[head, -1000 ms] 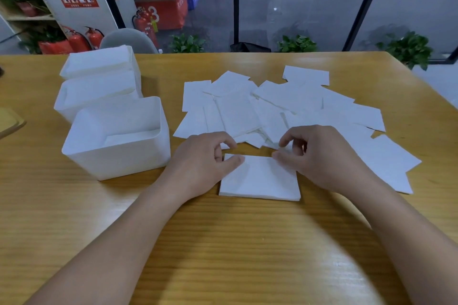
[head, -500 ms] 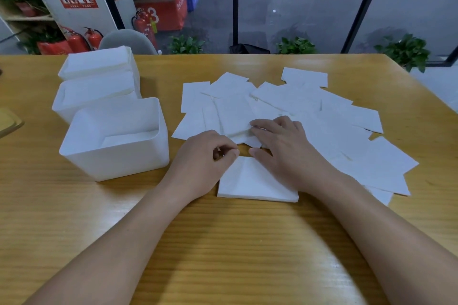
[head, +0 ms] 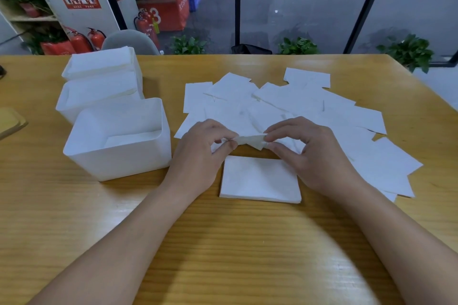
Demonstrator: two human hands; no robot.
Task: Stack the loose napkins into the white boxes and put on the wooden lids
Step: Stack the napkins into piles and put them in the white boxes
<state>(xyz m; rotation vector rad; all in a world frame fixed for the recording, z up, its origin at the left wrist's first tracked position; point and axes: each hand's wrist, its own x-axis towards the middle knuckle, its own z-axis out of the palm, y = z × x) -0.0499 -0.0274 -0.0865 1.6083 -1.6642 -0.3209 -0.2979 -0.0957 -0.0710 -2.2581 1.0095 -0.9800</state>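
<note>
Both hands meet over the middle of the table (head: 247, 242), each pinching an end of one napkin (head: 250, 140) held just above the surface: the left hand (head: 200, 156) grips its left end between thumb and forefinger, the right hand (head: 314, 156) its right end the same way. The napkin is crumpled between them, and the fingertips hide its ends. Just nearer the table's near edge lies a neat stack (head: 260, 181) of napkins, its far corners covered by the two hands. Beyond the hands, loose napkins (head: 285, 101) spread toward the far and right edges, overlapping so that they cannot be counted; the right forearm covers some of them. Toward the left edge stand three white boxes in a row. The nearest box (head: 116, 156) holds a low layer of napkins, only partly seen over its wall. The middle box (head: 96, 96) and the far box (head: 101, 64) look filled nearly to the rim, though the white blurs their outlines. At the left edge a wooden lid (head: 11, 120) is cut off by the frame.
</note>
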